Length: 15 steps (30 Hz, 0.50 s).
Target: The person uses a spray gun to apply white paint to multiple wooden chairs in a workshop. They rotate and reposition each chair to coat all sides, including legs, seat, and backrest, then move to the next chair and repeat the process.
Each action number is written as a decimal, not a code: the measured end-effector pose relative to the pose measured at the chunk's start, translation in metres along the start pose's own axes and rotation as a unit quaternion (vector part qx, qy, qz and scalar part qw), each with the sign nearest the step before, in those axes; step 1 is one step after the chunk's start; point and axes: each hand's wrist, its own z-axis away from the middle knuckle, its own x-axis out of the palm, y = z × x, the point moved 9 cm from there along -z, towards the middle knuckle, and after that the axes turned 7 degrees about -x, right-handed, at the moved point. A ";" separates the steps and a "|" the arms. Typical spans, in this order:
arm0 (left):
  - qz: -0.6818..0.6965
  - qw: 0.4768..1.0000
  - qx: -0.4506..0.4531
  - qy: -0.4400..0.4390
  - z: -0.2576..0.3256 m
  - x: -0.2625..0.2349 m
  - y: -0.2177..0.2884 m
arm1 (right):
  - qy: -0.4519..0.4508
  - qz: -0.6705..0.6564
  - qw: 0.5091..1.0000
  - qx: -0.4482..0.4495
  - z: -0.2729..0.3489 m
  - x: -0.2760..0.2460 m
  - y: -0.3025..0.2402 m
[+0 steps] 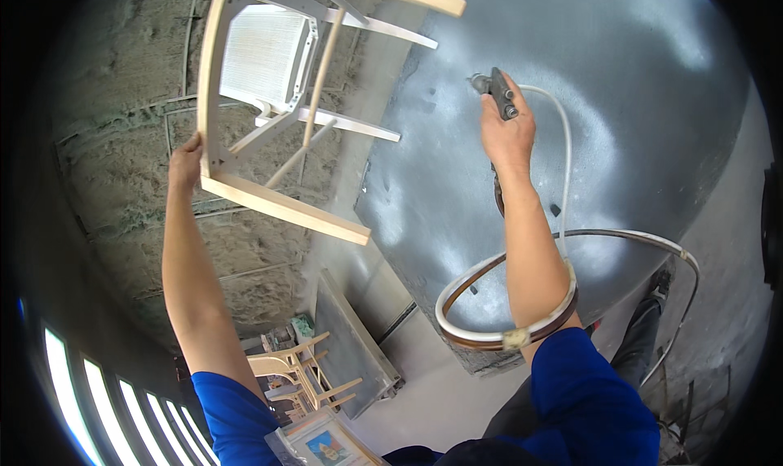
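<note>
My left hand (186, 163) grips a wooden chair (285, 211) by its frame, at the upper left. The chair is tipped on its side in the air with its legs pointing right; some parts are bare pale wood, while others look white. In my right hand (509, 136) is a dark spray gun (502, 95), held to the right of the chair and apart from it. My fingers are wrapped round its body. A white hose (567, 164) runs down from the gun and loops around my right forearm with a brown hose (489, 269).
Below my right hand lies a wide grey surface (652, 140) with white, powdery patches. A rough, dusty brown surface (122, 172) with wires fills the left. Unpainted wooden chairs (306, 372) stand at lower left beside a grey panel (347, 344). Bright windows (102, 393) line the lower left rim.
</note>
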 end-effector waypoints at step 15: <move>-0.188 0.980 0.050 0.044 0.107 -0.007 0.085 | -0.255 0.071 0.918 -0.294 0.052 0.018 -0.131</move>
